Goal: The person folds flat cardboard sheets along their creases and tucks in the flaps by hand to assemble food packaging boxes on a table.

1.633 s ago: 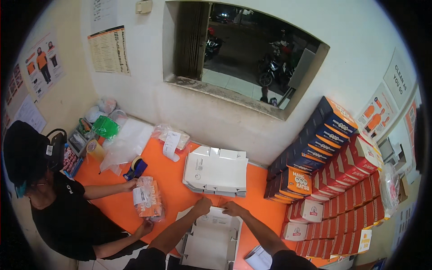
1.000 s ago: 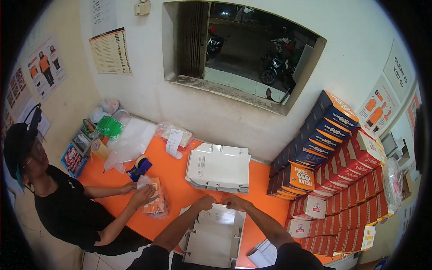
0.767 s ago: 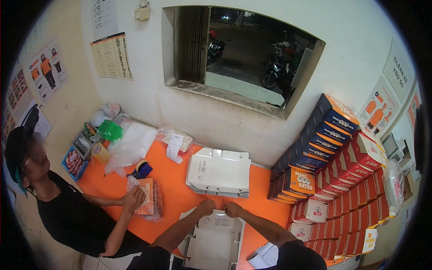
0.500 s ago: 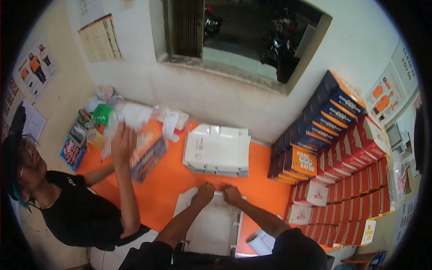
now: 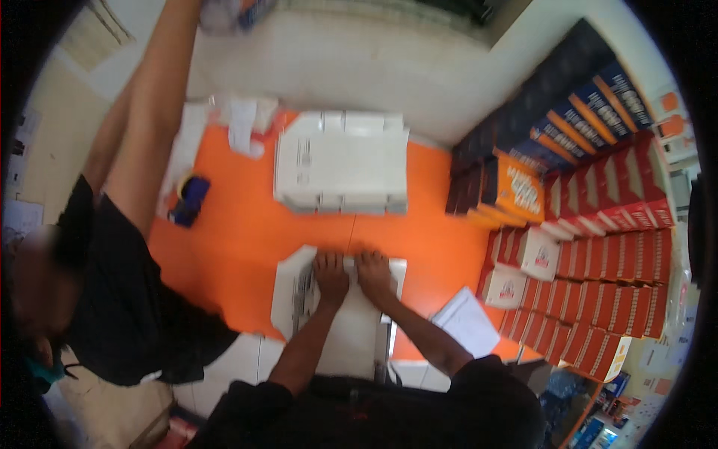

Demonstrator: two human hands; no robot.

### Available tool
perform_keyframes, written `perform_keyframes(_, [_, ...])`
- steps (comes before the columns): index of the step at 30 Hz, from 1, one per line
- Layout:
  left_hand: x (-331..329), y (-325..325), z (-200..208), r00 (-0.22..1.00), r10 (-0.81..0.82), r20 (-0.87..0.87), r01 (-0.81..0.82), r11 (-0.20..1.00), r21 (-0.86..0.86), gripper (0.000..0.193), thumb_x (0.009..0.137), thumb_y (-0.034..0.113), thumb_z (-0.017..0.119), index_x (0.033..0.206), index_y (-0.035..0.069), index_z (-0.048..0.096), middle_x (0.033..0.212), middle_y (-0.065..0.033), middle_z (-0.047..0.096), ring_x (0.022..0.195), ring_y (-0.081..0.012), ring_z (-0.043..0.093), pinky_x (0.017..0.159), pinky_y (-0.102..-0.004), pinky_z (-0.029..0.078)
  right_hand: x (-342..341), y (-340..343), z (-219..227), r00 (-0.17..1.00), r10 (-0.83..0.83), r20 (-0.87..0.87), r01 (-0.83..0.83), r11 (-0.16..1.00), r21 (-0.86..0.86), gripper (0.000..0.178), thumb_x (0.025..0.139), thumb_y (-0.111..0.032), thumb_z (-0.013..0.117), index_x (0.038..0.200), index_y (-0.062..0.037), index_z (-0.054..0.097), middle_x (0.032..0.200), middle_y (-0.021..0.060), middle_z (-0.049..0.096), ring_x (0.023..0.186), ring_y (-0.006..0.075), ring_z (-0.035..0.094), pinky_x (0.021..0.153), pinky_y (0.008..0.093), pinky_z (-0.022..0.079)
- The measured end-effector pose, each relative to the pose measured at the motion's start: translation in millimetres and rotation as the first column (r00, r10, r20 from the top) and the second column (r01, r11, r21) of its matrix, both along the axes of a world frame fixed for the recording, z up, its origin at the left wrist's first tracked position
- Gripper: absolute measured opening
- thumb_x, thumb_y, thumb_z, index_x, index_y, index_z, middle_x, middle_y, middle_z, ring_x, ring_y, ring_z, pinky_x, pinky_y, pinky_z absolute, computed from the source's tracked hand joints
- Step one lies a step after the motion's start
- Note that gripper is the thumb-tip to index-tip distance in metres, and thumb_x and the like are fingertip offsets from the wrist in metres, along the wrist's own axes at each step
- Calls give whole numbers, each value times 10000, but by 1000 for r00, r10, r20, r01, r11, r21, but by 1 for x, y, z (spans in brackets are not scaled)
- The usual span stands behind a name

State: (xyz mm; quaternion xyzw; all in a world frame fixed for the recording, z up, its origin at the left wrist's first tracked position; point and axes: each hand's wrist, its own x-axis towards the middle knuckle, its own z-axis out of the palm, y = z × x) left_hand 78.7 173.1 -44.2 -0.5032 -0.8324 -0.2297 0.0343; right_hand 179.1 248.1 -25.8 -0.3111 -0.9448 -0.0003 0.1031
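Observation:
A flat white cardboard box blank (image 5: 348, 340) lies at the near edge of the orange table, partly folded, its left flap spread out. My left hand (image 5: 331, 277) lies on its far part, palm down, fingers pointing away from me. Close beside it, my right hand (image 5: 374, 275) rests on the same far fold with fingers stretched forward. Both hands press on the cardboard and a small gap separates them. Just beyond is a stack of flat white box blanks (image 5: 342, 161).
At left a co-worker's arm (image 5: 153, 112) reaches up past the table. A blue tape dispenser (image 5: 193, 196) stands near it. Stacked red boxes (image 5: 598, 299) and dark blue boxes (image 5: 568, 112) line the right side. White papers (image 5: 467, 322) lie by my right forearm.
My curled hands have flattened onto the blank's far fold. The co-worker's arms have swung up and away, carrying the blurred blue package off the table. My view has tilted downward.

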Motion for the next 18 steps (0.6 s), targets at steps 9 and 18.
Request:
perform_keyframes(9, [0,-2,-11,1000,-6,-9,6,1000,20,344,710,27,568,1053,35,593,1099,-162,507,1083,-393,462,893,-502,371,1,-22,8,993,-54,100,72,980,-188,445,773,-88,534,1181,86,494,1125,198,470,1125,389,460,1023,484,355])
perform_keyframes(18, [-3,-6,-4,994,-1,-107,9,997,78,207,755,61,570,955,37,621,935,-87,547,982,-336,510,792,-453,411,-2,-44,6,950,-12,313,-8,998,63,510,807,-120,506,1211,185,450,1188,289,453,1144,482,425,1022,535,344])
